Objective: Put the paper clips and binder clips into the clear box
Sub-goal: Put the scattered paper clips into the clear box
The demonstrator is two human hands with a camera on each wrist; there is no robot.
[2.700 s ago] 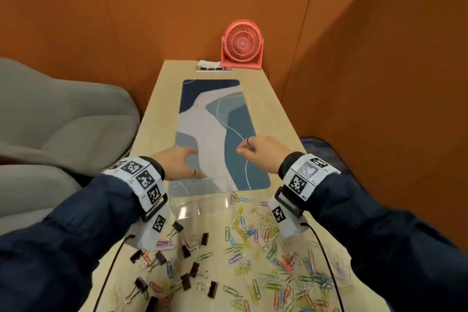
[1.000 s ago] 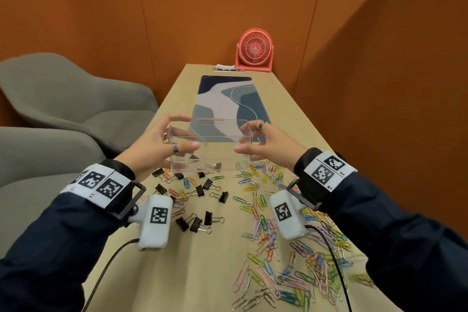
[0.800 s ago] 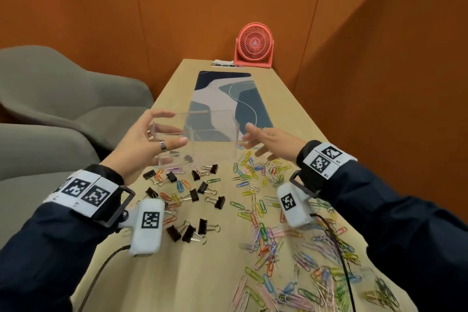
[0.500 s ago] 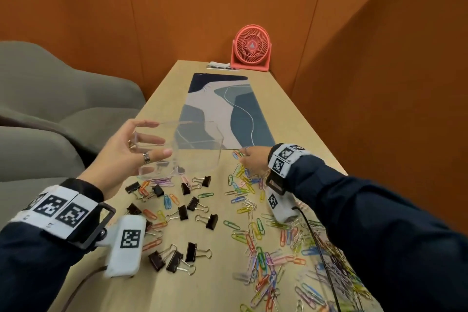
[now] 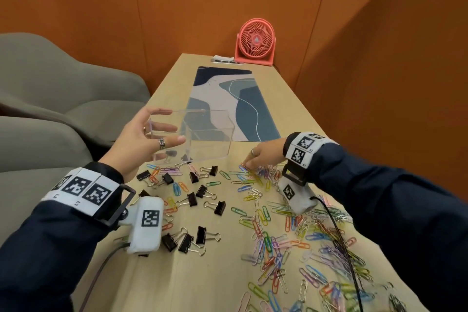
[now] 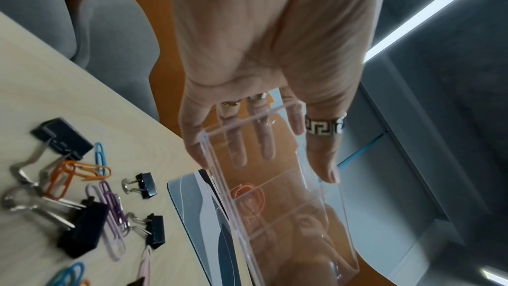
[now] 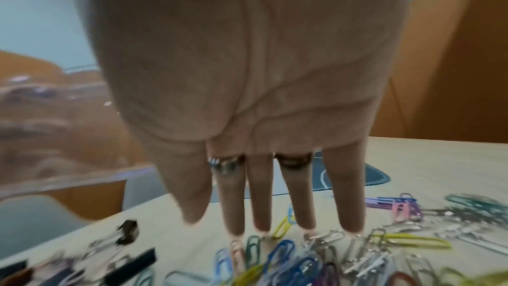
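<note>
My left hand [image 5: 174, 126] holds the clear box [image 5: 210, 139] above the table's left side, thumb on one wall and fingers behind it; the box looks empty. In the left wrist view the left hand [image 6: 283, 160] pinches the wall of the clear box [image 6: 296, 214]. Black binder clips [image 5: 196, 199] lie scattered under and in front of the box. Coloured paper clips [image 5: 276, 240] cover the right half of the table. My right hand [image 5: 247, 162] reaches down with straight fingers [image 7: 261, 214], tips touching the paper clips [image 7: 288, 256].
A patterned blue mat [image 5: 228, 101] lies further along the wooden table [image 5: 207, 276], and a pink fan [image 5: 255, 42] stands at its far end. Grey chairs [image 5: 63, 99] stand to the left, orange walls close on the right. A wrist cable [image 5: 339, 235] trails over the paper clips.
Both hands lifted the box off the table; the right hand then let go and dropped to the paper clips. The left hand carried the box to the left.
</note>
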